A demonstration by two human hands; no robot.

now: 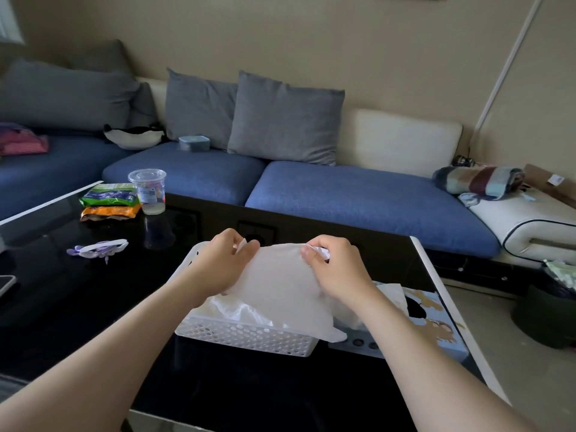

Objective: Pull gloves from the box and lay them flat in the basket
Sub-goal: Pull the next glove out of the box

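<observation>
Head view: a glove is stretched over the basket, its 12 o'clock edge pinched by curled fingers of left hand and right hand.

Glove between hands over basket

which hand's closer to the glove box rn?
Right. The right hand pinches the glove just left of the glove box; the left hand is farther left, over the basket.
</observation>
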